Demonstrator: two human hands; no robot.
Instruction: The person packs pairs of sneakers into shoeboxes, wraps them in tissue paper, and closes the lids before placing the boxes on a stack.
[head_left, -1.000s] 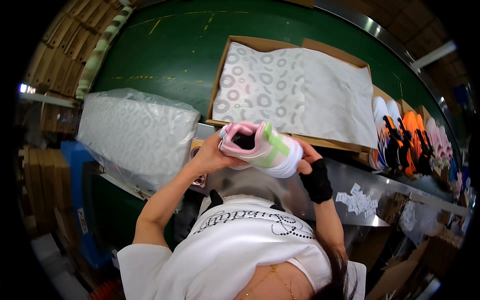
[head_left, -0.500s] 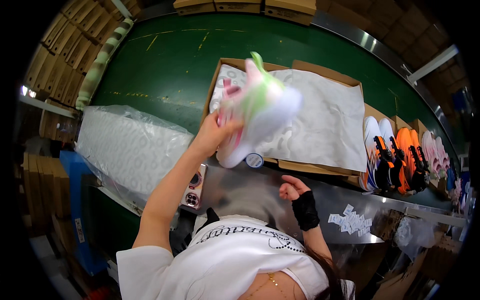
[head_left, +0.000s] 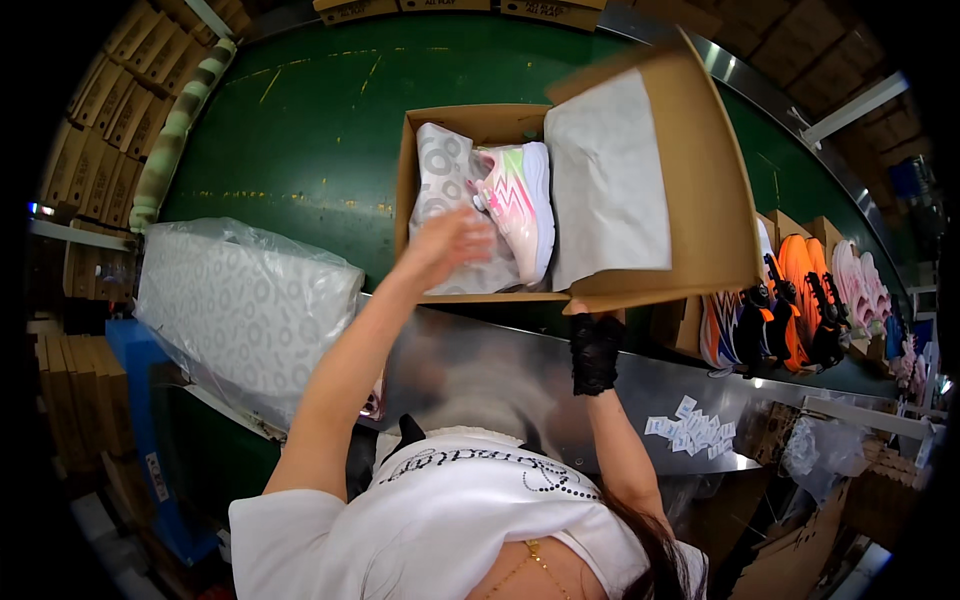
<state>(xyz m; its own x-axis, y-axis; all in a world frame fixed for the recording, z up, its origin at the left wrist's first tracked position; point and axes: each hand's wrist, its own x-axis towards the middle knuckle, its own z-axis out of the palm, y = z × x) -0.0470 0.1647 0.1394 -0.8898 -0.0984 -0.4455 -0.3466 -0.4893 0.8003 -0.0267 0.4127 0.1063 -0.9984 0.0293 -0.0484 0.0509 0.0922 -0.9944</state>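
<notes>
Matt cardboard shoebox (head_left: 490,122). Inside, crinkled paper (head_left: 440,160). In front, glossy metal tabletop (head_left: 460,365). Left of shoebox, shiny plastic wrap (head_left: 245,315).

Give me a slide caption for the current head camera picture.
Left hand beside a pink-and-white shoe in an open cardboard box, right hand at the raised lid.

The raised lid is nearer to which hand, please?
Right: the right hand is at the box lid, by its near edge; the left hand is farther off, left of the pink shoe.
</notes>
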